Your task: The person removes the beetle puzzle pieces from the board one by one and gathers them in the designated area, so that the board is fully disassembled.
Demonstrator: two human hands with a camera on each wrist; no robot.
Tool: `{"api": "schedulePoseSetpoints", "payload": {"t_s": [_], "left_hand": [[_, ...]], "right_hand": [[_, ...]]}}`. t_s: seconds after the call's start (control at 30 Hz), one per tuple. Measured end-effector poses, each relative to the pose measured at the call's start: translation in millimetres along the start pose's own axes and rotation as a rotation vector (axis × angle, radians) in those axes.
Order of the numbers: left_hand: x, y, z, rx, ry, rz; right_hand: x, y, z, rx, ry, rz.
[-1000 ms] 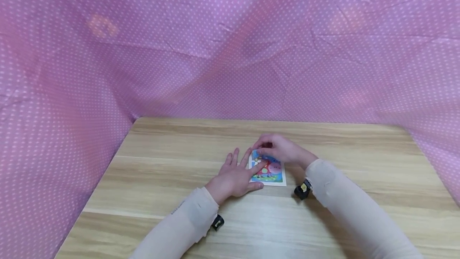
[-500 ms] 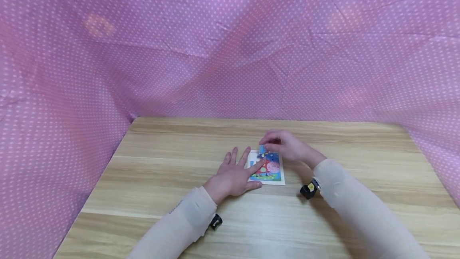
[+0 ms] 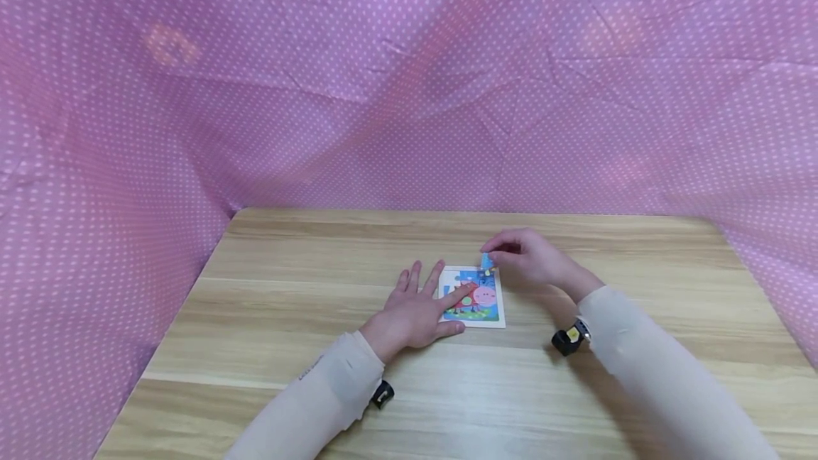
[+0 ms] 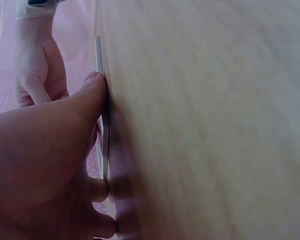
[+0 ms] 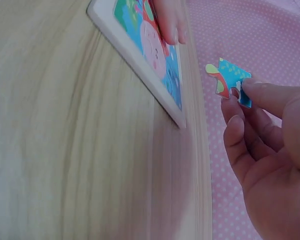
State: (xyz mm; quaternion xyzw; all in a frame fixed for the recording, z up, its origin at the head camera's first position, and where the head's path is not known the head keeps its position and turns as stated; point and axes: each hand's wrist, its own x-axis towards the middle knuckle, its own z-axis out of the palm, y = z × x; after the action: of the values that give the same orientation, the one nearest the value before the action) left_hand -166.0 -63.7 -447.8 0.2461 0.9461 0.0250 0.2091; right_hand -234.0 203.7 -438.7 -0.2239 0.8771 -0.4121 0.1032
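A small jigsaw puzzle [image 3: 484,297] in a white frame lies on the table, its picture a pink cartoon pig in a red top on blue and green. Its upper left part shows bare white. My left hand [image 3: 415,312] rests with spread fingers over the puzzle's left side, index finger across the picture and thumb [image 4: 95,85] at the frame's near edge. My right hand [image 3: 533,258] pinches a blue jigsaw piece [image 5: 232,80] with red and yellow-green patches between thumb and fingers. In the head view that piece overlaps the puzzle's top right corner; the right wrist view shows it raised off the board.
The wood-grain table [image 3: 268,332] stretches out on all sides of the puzzle. Pink cloth with white dots [image 3: 409,91] hangs behind the table and along its sides. A small black camera [image 3: 571,338] sits on the right wrist, another [image 3: 383,395] on the left.
My right hand has lifted the blue piece out of the puzzle's upper left and carried it rightward to the top right corner. White backing now shows there. My left hand stays put.
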Motion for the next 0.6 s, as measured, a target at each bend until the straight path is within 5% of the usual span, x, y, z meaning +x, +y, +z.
{"api": "schedulePoseSetpoints", "payload": {"t_s": [0.6], "left_hand": [[0.1, 0.9, 2.0, -0.002, 0.005, 0.000]], "right_hand": [[-15.7, 22, -16, -0.045, 0.042, 0.105]]}}
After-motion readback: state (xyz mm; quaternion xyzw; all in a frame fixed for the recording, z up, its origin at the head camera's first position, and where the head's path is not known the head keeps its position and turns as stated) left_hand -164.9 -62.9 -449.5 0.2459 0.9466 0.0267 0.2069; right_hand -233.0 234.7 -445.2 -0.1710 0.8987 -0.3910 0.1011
